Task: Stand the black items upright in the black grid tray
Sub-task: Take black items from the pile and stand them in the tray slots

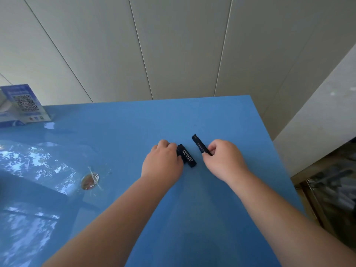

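Head view shows us the blue table (pixel 134 122), but no black grid tray anywhere in sight. Our left hand (pixel 163 160) curls over one flat-lying black stick (pixel 187 158). Our right hand (pixel 224 158) pinches another black stick's (pixel 199 144) near end, its length pointing away to the left.

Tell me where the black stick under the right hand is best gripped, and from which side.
Probably at its near end, from above and the right. The black stick lies flat on the blue table, slanting away to the left, far end free. The right hand already pinches the near end with its fingers. Gripping one end leaves the free length to tip upright. The left hand holds another stick.
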A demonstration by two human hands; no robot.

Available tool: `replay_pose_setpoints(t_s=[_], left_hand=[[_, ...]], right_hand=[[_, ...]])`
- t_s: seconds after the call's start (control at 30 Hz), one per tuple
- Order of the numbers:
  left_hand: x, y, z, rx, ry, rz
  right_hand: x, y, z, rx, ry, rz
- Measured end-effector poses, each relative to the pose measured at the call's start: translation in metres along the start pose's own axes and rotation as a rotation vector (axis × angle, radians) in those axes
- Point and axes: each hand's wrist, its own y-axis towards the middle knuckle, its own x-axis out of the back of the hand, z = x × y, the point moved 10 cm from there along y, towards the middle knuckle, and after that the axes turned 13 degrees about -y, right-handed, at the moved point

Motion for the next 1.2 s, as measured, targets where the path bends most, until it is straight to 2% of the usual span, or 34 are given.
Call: replay_pose_setpoints(t_s=[0.13,0.43,0.83,0.93,1.07,1.2], left_hand=[[-0.011,0.011,-0.002,0.087,0.03,0.023],[-0.013,0.002,0.001,0.022,0.053,0.025],[0.0,-0.027,0.025,0.131,0.199,0.046],[0.004,-0.038,0.045,0.22,-0.068,0.005],[0.008,-0.066,0.057,0.317,-0.752,-0.062],[0.021,-0.099,0.072,0.348,-1.094,-0.09]], right_hand=[[-0.002,-0.015,-0.02,-0.072,0.226,0.062],[0.004,-0.044,-0.045,-0.06,0.229,0.072],[-0.001,-0.072,-0.038,0.005,0.497,0.16],[-0.004,-0.075,-0.026,0.054,0.51,0.191],[-0.005,-0.084,-0.001,0.118,0.557,0.204],[-0.01,-0.097,0.031,0.192,0.533,0.232]])
